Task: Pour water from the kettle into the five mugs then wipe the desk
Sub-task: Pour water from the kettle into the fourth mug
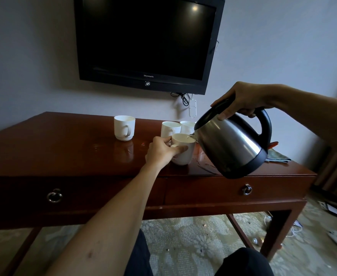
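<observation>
The room is dim, with dark vignetting toward the corners. A small lamp reflection glares on the black television (146, 39), and soft sheen lies on the glossy desk (68, 148). Wide-angle distortion bows the edges; the right forearm is motion-blurred.

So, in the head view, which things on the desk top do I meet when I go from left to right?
Lone white mug → left hand → held mug → steel kettle → folded cloth. The two back mugs overlap this row, so I leave them out.
</observation>
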`<move>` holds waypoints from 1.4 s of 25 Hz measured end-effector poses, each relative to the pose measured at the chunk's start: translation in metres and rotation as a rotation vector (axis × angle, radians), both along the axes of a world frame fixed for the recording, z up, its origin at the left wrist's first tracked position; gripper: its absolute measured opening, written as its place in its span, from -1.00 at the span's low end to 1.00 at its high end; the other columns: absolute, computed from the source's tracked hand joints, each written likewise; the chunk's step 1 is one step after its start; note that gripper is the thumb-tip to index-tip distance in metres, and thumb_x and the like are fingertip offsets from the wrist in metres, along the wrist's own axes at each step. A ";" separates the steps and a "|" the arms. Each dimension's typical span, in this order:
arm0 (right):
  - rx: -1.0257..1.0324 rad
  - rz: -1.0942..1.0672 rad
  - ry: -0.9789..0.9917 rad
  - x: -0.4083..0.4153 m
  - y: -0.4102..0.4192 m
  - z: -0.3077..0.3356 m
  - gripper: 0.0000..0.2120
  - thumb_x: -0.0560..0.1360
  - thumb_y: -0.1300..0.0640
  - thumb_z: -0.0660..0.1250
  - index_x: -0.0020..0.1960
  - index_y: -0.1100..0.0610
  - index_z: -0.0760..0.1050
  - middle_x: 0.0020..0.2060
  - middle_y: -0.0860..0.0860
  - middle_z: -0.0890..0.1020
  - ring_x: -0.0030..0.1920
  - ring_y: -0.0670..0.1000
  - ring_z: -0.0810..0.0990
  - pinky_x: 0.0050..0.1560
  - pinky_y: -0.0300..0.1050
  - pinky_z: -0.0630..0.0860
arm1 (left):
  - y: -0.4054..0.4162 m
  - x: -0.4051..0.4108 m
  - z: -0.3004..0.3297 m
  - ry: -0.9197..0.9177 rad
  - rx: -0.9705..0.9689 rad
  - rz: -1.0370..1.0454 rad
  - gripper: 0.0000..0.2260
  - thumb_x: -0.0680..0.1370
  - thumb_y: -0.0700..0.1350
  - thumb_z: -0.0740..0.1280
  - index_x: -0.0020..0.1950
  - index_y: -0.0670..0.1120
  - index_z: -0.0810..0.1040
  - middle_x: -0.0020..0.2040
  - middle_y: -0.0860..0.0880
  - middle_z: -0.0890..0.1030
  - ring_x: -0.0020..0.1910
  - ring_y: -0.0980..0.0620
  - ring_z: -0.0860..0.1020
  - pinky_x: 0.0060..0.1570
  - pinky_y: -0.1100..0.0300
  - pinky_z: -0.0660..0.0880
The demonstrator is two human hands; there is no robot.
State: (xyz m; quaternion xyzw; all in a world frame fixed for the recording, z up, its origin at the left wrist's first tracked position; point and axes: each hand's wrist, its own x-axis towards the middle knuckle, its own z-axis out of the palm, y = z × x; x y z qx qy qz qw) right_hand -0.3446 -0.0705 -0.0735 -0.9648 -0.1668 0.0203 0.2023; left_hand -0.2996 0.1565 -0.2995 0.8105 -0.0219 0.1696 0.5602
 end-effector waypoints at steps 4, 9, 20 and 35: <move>-0.013 0.005 0.001 0.004 -0.001 0.001 -0.53 0.39 0.15 0.59 0.29 0.08 0.64 -0.54 0.04 0.39 -0.56 -0.03 0.26 -0.52 -0.20 0.38 | -0.001 -0.002 0.001 0.001 -0.022 -0.009 -0.15 0.13 0.44 0.55 0.34 0.05 0.64 0.10 0.03 0.73 0.15 -0.04 0.65 0.15 -0.12 0.59; -0.030 0.014 -0.004 0.005 0.000 0.002 -0.54 0.39 0.14 0.59 0.27 0.07 0.65 -0.53 0.06 0.41 -0.56 -0.03 0.27 -0.51 -0.20 0.39 | -0.001 -0.004 0.001 0.005 -0.037 -0.011 -0.19 0.15 0.40 0.58 0.32 0.04 0.65 0.14 0.03 0.72 0.17 -0.04 0.64 0.20 -0.14 0.56; -0.036 0.018 0.009 0.007 0.000 0.003 -0.53 0.36 0.13 0.61 0.26 0.06 0.66 -0.50 0.10 0.37 -0.51 0.01 0.24 -0.52 -0.20 0.38 | -0.002 -0.008 0.004 0.007 -0.075 -0.026 -0.02 0.00 0.50 0.50 0.32 0.03 0.65 0.17 0.04 0.72 0.20 -0.03 0.64 0.23 -0.14 0.55; -0.072 0.030 -0.004 0.008 0.002 0.005 -0.52 0.36 0.12 0.62 0.26 0.04 0.66 -0.49 0.12 0.37 -0.53 0.01 0.24 -0.52 -0.18 0.39 | -0.002 -0.007 0.001 0.000 -0.082 -0.035 -0.05 0.01 0.50 0.51 0.30 0.04 0.66 0.14 0.07 0.72 0.17 0.00 0.65 0.22 -0.15 0.56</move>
